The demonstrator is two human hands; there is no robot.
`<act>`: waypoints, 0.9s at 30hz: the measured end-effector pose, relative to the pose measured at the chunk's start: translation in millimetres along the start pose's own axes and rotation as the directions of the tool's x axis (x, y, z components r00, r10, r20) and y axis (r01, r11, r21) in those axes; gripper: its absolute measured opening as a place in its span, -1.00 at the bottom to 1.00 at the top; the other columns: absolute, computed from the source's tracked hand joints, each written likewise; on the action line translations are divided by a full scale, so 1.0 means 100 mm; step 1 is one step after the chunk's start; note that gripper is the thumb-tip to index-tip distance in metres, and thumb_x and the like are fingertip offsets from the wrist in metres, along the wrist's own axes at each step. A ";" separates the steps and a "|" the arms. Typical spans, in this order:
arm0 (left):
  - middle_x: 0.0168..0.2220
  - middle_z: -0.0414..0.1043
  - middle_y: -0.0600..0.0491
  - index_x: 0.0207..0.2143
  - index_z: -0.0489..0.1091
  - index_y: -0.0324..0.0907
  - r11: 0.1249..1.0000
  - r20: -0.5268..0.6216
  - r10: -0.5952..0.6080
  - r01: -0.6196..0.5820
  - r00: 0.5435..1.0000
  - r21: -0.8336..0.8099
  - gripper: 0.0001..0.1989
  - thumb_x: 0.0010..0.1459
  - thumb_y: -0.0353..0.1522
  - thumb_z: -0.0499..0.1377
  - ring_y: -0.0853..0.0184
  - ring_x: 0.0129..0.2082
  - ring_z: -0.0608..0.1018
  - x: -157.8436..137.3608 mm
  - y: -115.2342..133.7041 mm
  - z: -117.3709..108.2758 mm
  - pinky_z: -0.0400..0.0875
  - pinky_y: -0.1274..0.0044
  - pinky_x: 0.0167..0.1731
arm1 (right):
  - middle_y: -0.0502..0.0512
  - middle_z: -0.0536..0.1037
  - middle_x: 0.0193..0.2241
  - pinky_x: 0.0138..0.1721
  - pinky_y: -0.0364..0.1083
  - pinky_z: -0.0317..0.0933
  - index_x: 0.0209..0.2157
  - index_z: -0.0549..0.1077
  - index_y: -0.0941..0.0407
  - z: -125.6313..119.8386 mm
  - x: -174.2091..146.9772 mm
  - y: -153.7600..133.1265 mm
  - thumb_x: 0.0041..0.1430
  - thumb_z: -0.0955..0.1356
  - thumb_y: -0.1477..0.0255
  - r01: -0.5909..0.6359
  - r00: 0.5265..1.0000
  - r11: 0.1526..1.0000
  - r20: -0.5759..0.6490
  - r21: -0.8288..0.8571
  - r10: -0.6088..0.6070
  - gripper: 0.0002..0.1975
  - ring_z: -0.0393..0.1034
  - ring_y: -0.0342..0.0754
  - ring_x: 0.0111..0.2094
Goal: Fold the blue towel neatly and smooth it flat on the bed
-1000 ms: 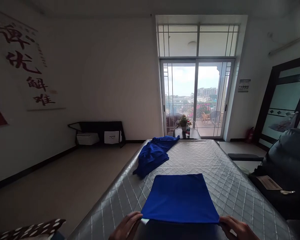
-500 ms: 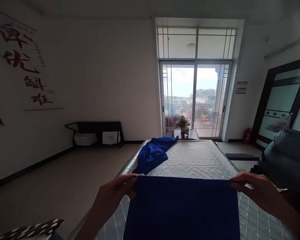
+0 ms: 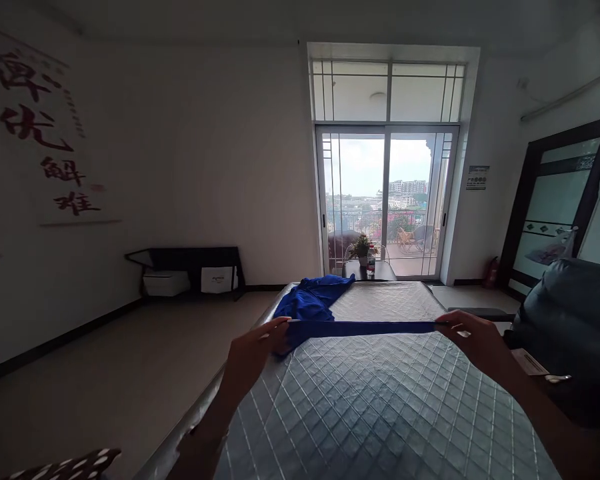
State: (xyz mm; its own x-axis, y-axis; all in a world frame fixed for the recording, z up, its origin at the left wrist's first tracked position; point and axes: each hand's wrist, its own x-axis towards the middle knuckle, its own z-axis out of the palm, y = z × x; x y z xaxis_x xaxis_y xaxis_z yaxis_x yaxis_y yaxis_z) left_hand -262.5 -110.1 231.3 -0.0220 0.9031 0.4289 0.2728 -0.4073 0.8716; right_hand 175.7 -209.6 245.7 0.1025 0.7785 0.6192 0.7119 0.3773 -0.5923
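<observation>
A dark blue cloth (image 3: 365,328) is stretched between my two hands, seen nearly edge-on as a thin band above the table. My left hand (image 3: 260,341) pinches its left corner, and my right hand (image 3: 465,332) pinches the right one. Under it lies a silver quilted table cover (image 3: 380,400). Behind my left hand, at the far left of the table, rests a crumpled blue garment (image 3: 310,298). Whether the held cloth touches that garment on the left cannot be made out.
Past the table's far end stand a potted plant (image 3: 363,248) and a bottle (image 3: 371,261) on a small dark table. A black leather armchair (image 3: 565,313) is close on the right. At lower left lies a brown polka-dot fabric (image 3: 75,465). A low black bench (image 3: 195,257) lines the wall.
Both hands have moved forward, away from me, with the blue cloth. It hung down broad in front of me before and is now a narrow band, uncovering the quilted cover.
</observation>
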 end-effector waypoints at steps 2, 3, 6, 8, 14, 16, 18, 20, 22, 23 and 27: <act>-0.38 0.65 -0.02 -0.16 0.59 -0.19 0.991 0.093 -0.098 0.106 0.991 -0.086 -0.41 -0.03 0.09 0.31 0.13 -0.39 0.67 -0.22 -0.31 0.06 0.58 0.35 -0.29 | 0.07 0.64 -0.23 -0.18 0.06 0.43 -0.27 0.57 0.01 0.19 -0.33 0.20 0.17 0.39 0.05 -0.022 0.995 0.999 0.100 0.050 0.017 -0.67 0.52 0.03 -0.27; -0.35 0.65 -0.03 -0.19 0.60 -0.20 0.980 0.152 -0.141 0.159 0.978 -0.118 -0.40 -0.07 0.11 0.32 0.11 -0.35 0.68 -0.35 -0.50 0.10 0.59 0.34 -0.27 | 0.06 0.64 -0.23 -0.19 0.04 0.42 -0.29 0.56 0.01 0.32 -0.51 0.32 0.18 0.39 0.10 -0.043 0.988 0.996 0.154 0.072 0.031 -0.72 0.51 0.02 -0.27; -0.43 0.63 -0.02 -0.33 0.61 -0.21 0.944 0.305 -0.286 0.323 0.908 -0.075 -0.33 -0.17 0.21 0.30 0.12 -0.37 0.66 -0.71 -1.10 0.27 0.56 0.38 -0.30 | 0.03 0.62 -0.28 -0.27 -0.04 0.38 -0.34 0.51 0.02 0.76 -1.05 0.67 0.14 0.34 0.30 -0.164 0.945 0.984 0.298 0.065 0.138 -0.87 0.49 -0.03 -0.33; -0.50 0.60 -0.02 -0.43 0.60 -0.24 0.927 0.340 -0.357 0.375 0.870 0.014 -0.31 -0.15 0.24 0.25 0.13 -0.42 0.64 -0.88 -1.41 0.37 0.52 0.40 -0.35 | 0.02 0.59 -0.39 -0.30 -0.07 0.33 -0.45 0.47 0.03 0.99 -1.30 0.84 0.05 0.28 0.42 -0.228 0.910 0.973 0.352 -0.016 0.219 -0.88 0.47 -0.03 -0.37; -0.48 0.60 -0.01 -0.34 0.58 -0.23 0.910 0.339 -0.412 0.366 0.846 0.192 -0.44 -0.10 0.08 0.22 0.12 -0.40 0.62 -1.03 -1.67 0.40 0.44 0.43 -0.37 | 0.04 0.61 -0.31 -0.22 -0.11 0.30 -0.43 0.46 0.03 1.13 -1.55 1.02 -0.04 0.22 0.48 -0.254 0.879 0.964 0.398 -0.073 0.262 -0.81 0.50 -0.03 -0.29; -0.49 0.60 -0.01 -0.33 0.56 -0.21 0.903 0.329 -0.418 0.347 0.847 0.253 -0.49 -0.09 0.04 0.20 0.12 -0.40 0.62 -1.05 -1.66 0.38 0.43 0.43 -0.37 | 0.06 0.61 -0.28 -0.21 -0.13 0.30 -0.41 0.46 0.03 1.12 -1.59 1.06 -0.01 0.20 0.49 -0.238 0.875 0.969 0.417 -0.073 0.246 -0.78 0.50 -0.05 -0.28; -0.45 0.61 -0.01 -0.32 0.54 -0.18 0.900 0.331 -0.419 0.338 0.845 0.275 -0.51 -0.06 0.03 0.16 0.13 -0.40 0.63 -1.08 -1.66 0.36 0.43 0.44 -0.38 | 0.10 0.61 -0.23 -0.19 -0.12 0.30 -0.37 0.48 0.04 1.13 -1.64 1.08 0.04 0.17 0.50 -0.224 0.878 0.972 0.418 -0.075 0.234 -0.73 0.51 -0.05 -0.25; -0.41 0.63 -0.01 -0.32 0.52 -0.15 0.899 0.330 -0.418 0.333 0.846 0.285 -0.55 -0.01 0.01 0.12 0.13 -0.38 0.64 -1.13 -1.66 0.36 0.45 0.44 -0.36 | 0.13 0.61 -0.19 -0.15 -0.11 0.31 -0.34 0.49 0.05 1.13 -1.68 1.09 0.07 0.16 0.50 -0.209 0.880 0.975 0.421 -0.077 0.222 -0.70 0.52 -0.04 -0.20; -0.39 0.63 0.01 -0.30 0.51 -0.13 0.897 0.315 -0.405 0.306 0.858 0.320 -0.60 0.06 -0.04 0.09 0.15 -0.34 0.65 -1.18 -1.64 0.36 0.47 0.46 -0.31 | 0.15 0.61 -0.16 -0.12 -0.11 0.33 -0.32 0.50 0.05 1.11 -1.71 1.07 0.07 0.17 0.50 -0.201 0.877 0.976 0.429 -0.082 0.217 -0.70 0.53 -0.03 -0.16; -0.39 0.63 0.03 -0.30 0.50 -0.11 0.893 0.304 -0.395 0.285 0.867 0.348 -0.64 0.10 -0.08 0.06 0.16 -0.33 0.65 -1.21 -1.63 0.36 0.47 0.47 -0.28 | 0.16 0.61 -0.14 -0.11 -0.10 0.33 -0.31 0.51 0.04 1.09 -1.71 1.05 0.07 0.18 0.49 -0.200 0.872 0.976 0.439 -0.084 0.216 -0.70 0.53 -0.02 -0.15; -0.32 0.64 0.07 -0.25 0.47 -0.06 0.850 0.253 -0.362 0.207 0.897 0.484 -0.71 0.25 -0.26 -0.05 0.24 -0.23 0.66 -1.33 -1.61 0.38 0.45 0.55 -0.21 | 0.17 0.60 -0.09 -0.05 -0.09 0.34 -0.25 0.54 0.03 1.00 -1.72 0.98 0.05 0.22 0.48 -0.207 0.849 0.973 0.477 -0.099 0.229 -0.69 0.53 0.02 -0.08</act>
State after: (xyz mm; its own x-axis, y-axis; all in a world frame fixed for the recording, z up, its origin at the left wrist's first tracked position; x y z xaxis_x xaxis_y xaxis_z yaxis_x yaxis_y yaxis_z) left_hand -267.0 -159.1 25.1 0.1247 0.9921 0.0094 0.6928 -0.0939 0.7150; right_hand 158.2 -256.2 30.1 -0.0811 0.9862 0.1441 0.7403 0.1564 -0.6538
